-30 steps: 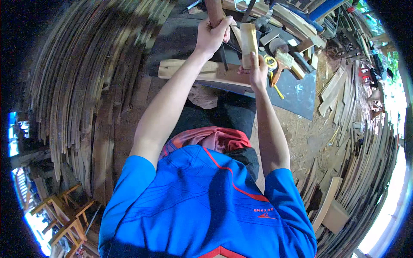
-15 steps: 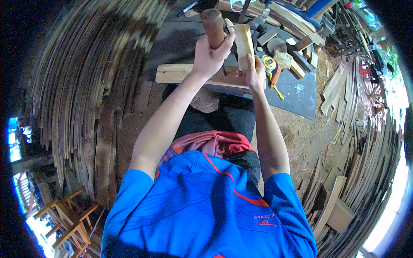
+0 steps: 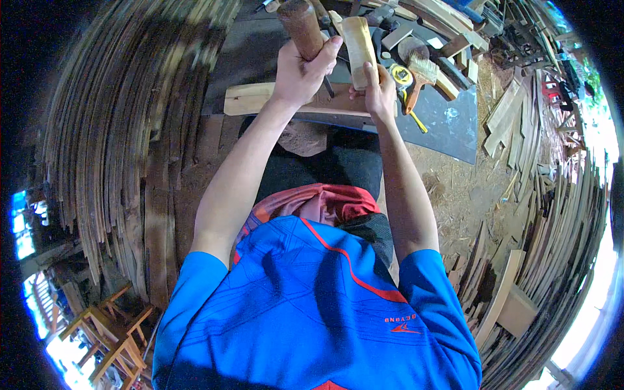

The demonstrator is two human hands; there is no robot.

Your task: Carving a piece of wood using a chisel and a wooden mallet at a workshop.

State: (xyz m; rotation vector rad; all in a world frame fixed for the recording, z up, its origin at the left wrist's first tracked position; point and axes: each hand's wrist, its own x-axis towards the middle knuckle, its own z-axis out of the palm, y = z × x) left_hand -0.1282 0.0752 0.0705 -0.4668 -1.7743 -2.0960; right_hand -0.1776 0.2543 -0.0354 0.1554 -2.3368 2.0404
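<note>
Pale wooden block [image 3: 357, 52] is over the near part of the dark tabletop [image 3: 445, 127], right hand [image 3: 382, 92] curled snugly round its near end. Left hand's [image 3: 298, 73] balled tight around a chunky brown wooden handle [image 3: 301, 27], just left. Tape measure [image 3: 402, 77] and paintbrush [image 3: 421, 75] sit further right.

Two hands were in view: one left hand [image 3: 294, 77] at twelve o'clock, one right hand [image 3: 382, 96] at one. Near twelve there were one brown wooden handle [image 3: 300, 27] and one pale block [image 3: 356, 49]; at eleven, one long board [image 3: 250, 99]; between one and two, one tape measure [image 3: 401, 76] and one paintbrush [image 3: 422, 70]. Two plank stacks stood, toward ten [image 3: 110, 143] and four [image 3: 546, 266], their planks too many to count.
</note>
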